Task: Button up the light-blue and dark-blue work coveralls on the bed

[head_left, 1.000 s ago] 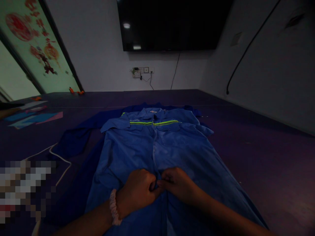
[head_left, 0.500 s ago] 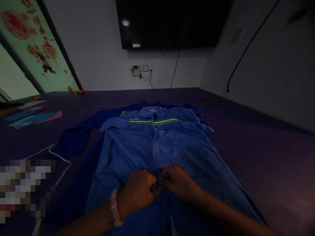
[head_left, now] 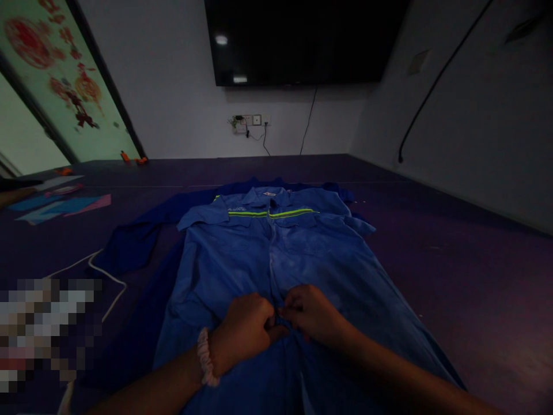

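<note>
left hand (head_left: 247, 326): fingers pinched on front placket of blue work coverall (head_left: 242, 259) | right hand (head_left: 311, 314): fingers pinched on same placket, touching left | coverall flat on purple floor (head_left: 453, 271)

Dim room, heavy underexposure, blue-purple cast. Brightest area: green door panel (head_left: 47, 98) upper left. Ceiling-light glare reflected in TV screen (head_left: 302, 40). Hands rendered dark, detail lost. Wide-angle bending at edges. Pixelated block (head_left: 47, 328) lower left. Slight softness near frame bottom.
</note>
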`<action>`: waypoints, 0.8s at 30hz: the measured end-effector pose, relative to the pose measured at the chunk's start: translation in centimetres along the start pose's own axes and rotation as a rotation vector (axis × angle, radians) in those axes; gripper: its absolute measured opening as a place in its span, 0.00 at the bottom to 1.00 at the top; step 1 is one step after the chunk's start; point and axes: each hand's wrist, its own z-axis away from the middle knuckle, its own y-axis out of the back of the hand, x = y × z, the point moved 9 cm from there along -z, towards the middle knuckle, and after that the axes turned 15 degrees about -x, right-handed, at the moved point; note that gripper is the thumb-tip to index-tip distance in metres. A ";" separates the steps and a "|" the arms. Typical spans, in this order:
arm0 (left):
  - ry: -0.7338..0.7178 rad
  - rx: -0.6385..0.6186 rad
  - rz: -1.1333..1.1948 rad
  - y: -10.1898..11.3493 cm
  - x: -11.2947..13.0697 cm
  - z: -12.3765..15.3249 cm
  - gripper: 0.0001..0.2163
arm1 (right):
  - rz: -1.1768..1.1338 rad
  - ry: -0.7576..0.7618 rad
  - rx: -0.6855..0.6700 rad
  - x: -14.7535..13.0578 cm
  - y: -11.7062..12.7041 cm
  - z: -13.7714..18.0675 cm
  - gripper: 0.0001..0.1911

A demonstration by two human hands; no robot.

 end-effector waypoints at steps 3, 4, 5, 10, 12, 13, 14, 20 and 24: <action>0.004 0.006 0.033 -0.1 -0.1 0.0 0.12 | 0.014 0.007 -0.002 -0.1 0.0 0.1 0.06; 0.003 0.010 0.037 -0.2 0.0 0.0 0.12 | 0.020 0.014 -0.002 -0.1 0.0 0.1 0.06; 0.002 0.015 0.040 -0.2 0.0 0.0 0.11 | 0.024 0.016 -0.002 -0.2 0.0 0.1 0.06; 0.014 0.019 0.022 -0.4 0.0 0.1 0.11 | 0.027 -0.002 0.003 -0.2 0.1 0.1 0.05; 0.021 0.012 0.012 -0.5 0.0 0.1 0.11 | 0.043 0.000 0.026 -0.4 0.2 0.1 0.05; 0.022 0.006 0.011 -0.5 0.0 0.1 0.11 | 0.053 0.001 0.036 -0.4 0.3 0.2 0.05; 0.021 0.000 0.015 -0.5 0.1 0.1 0.11 | 0.063 0.001 0.042 -0.4 0.4 0.2 0.05; 0.011 0.040 0.055 -0.2 0.1 0.3 0.07 | 0.012 0.018 -0.019 0.2 0.1 0.2 0.05; -0.002 0.064 0.113 0.0 0.2 0.4 0.08 | -0.034 0.046 -0.028 0.5 0.2 0.2 0.07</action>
